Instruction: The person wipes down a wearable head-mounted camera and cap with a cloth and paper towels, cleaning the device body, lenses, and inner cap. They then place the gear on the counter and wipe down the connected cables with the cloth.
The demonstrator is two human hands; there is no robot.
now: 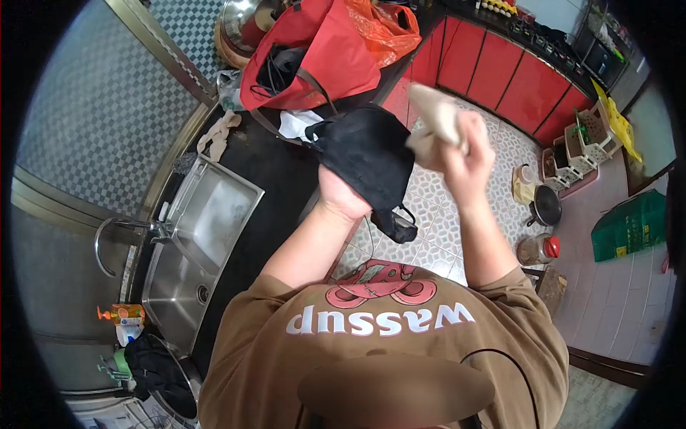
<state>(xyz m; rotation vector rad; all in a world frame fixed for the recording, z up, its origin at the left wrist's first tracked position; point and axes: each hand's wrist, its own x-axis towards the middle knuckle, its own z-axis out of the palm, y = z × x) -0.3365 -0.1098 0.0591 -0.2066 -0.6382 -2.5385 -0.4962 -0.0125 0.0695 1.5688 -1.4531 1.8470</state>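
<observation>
My left hand (343, 194) is under a black fabric bag (368, 154) and holds it up, its fingers hidden behind the fabric. A strap with a buckle hangs at the bag's lower end. To the right of the bag, my right hand (468, 154) is closed on a beige cloth (434, 118), which is blurred. A large red bag (329, 61) lies on the dark counter beyond the black bag, with dark items inside. A white piece (299, 124) shows between the two bags.
On the left are a steel sink (180, 293), a faucet (107, 247) and another beige cloth (219, 136). An orange plastic bag (382, 32) is at the top. A pan (547, 205), a red-lidded jar (537, 249) and baskets (592, 139) stand on the right.
</observation>
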